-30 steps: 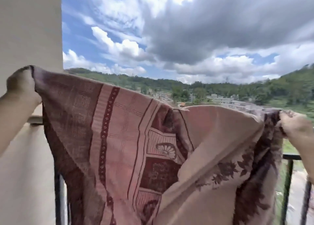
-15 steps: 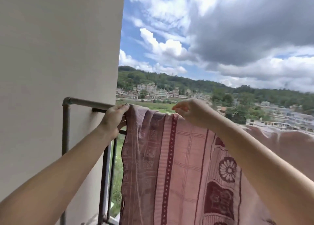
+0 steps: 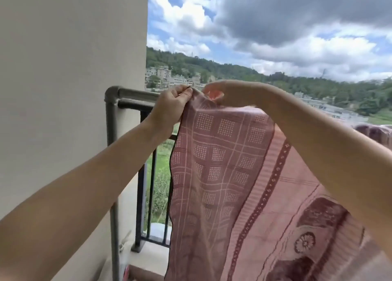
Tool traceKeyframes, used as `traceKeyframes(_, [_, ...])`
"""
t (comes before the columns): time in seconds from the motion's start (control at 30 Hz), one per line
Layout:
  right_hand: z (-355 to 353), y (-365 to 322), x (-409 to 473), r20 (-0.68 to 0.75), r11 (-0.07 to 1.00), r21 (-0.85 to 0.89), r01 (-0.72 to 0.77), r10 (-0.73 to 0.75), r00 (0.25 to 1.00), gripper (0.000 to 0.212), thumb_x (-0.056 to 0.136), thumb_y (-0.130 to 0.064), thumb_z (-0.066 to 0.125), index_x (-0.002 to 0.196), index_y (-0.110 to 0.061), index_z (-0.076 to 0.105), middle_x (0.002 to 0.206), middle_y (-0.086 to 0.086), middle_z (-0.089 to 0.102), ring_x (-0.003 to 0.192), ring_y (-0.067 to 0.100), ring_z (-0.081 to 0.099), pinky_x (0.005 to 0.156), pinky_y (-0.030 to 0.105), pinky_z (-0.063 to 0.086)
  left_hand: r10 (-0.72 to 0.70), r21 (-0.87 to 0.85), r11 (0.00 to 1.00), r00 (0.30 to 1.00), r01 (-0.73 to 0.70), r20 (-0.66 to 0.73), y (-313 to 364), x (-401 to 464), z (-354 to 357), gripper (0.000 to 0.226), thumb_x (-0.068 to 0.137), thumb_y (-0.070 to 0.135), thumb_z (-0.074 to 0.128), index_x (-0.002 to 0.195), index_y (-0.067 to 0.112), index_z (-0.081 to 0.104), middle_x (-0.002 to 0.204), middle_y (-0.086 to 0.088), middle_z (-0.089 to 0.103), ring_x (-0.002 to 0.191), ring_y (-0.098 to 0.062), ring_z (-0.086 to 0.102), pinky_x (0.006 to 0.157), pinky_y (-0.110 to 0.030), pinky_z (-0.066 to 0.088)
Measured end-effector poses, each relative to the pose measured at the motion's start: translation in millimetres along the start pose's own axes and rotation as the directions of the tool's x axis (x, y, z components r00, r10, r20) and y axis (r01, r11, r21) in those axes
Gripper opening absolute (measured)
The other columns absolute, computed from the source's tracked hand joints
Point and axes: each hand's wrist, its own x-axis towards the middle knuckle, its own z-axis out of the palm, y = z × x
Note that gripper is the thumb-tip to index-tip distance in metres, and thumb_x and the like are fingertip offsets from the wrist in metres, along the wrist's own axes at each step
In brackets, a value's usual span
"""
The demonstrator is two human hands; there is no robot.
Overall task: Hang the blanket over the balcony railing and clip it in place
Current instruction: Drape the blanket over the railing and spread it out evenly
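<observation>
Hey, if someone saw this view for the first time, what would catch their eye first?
Most likely the pink patterned blanket draped over the balcony railing, filling the lower right. Next, the left hand and right hand pinching its top corner, centre frame. Behind them, heavy grey clouds over green hills.

The railing (image 3: 135, 93) top is hidden beneath the blanket (image 3: 233, 174), whose lower part is cut off by the frame. The right hand (image 3: 220, 91) is blurred; its grasp cannot be determined.

Wall (image 3: 63, 89) blocks left; open sky above railing (image 3: 135, 93).
</observation>
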Motion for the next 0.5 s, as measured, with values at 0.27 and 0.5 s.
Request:
traceKeyframes(0.27, [3, -44, 51, 0.072, 0.997, -0.050, 0.057, -0.053, 0.996, 0.028, 0.092, -0.014, 0.048, 0.117, -0.026, 0.052, 0.115, -0.005, 0.054, 0.108, 0.018, 0.051, 0.101, 0.041, 0.037, 0.170, 0.169, 0.970, 0.985, -0.173, 0.036, 3, 5, -39, 0.028, 0.097, 0.010, 0.041, 0.073, 0.018, 0.053, 0.061, 0.003, 0.052, 0.046, -0.003, 0.051, 0.044, -0.019, 0.045])
traceKeyframes(0.5, [-9, -26, 76, 0.073, 0.925, -0.379, 0.043, -0.017, 0.997, 0.022, 0.093, -0.026, 0.047, 0.111, -0.017, 0.055, 0.116, 0.008, 0.060, 0.093, 0.019, 0.053, 0.086, 0.036, 0.043, 0.126, 0.206, 0.972, 0.991, -0.114, -0.044, -23, 15, -59, 0.026, 0.096, 0.012, 0.044, 0.072, 0.016, 0.053, 0.063, -0.006, 0.051, 0.059, -0.021, 0.047, 0.054, -0.032, 0.039])
